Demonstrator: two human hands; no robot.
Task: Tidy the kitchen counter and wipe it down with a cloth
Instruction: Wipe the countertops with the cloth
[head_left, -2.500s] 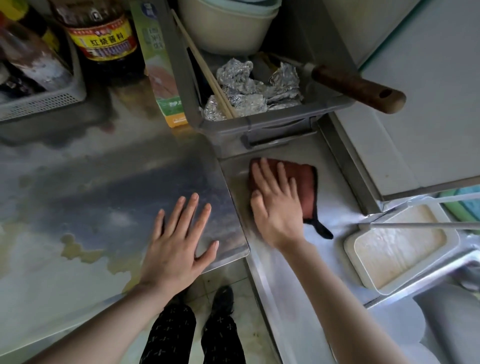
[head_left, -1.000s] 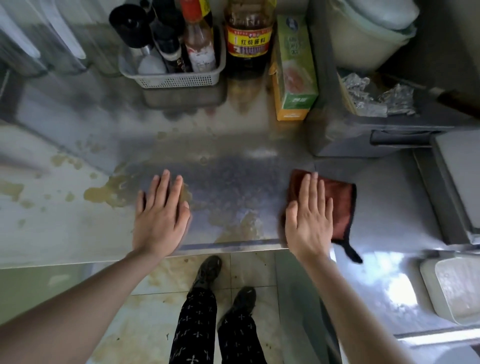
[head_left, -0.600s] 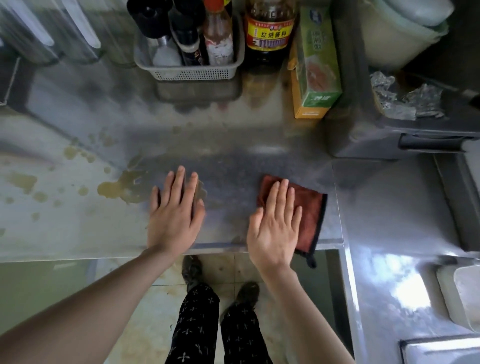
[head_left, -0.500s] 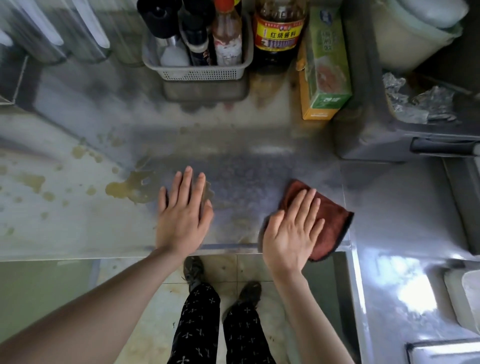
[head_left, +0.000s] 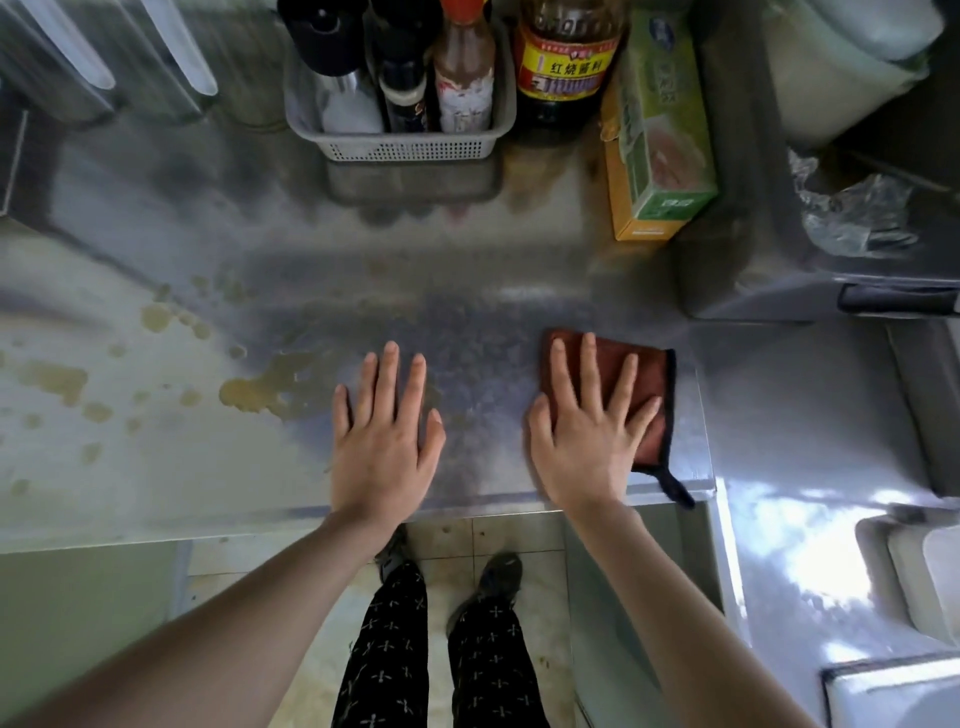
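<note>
A reddish-brown cloth (head_left: 652, 379) with a dark edge and hanging loop lies flat on the steel counter (head_left: 493, 270), near its right front corner. My right hand (head_left: 587, 431) presses on the cloth with straight, spread fingers. My left hand (head_left: 387, 436) rests flat on the bare counter to the left, fingers straight. Yellowish-brown spill stains (head_left: 265, 389) spread across the counter left of my left hand.
A white basket (head_left: 410, 148) of sauce bottles stands at the back, a large sauce bottle (head_left: 563, 62) and a green-and-orange box (head_left: 657, 145) to its right. A grey rack with crumpled foil (head_left: 852, 218) is at the right. A lower steel surface (head_left: 810, 441) adjoins on the right.
My right hand has slid the cloth from the right-hand surface onto the main counter and wiped it back and forth near the front edge. My left hand stayed pressed flat.
</note>
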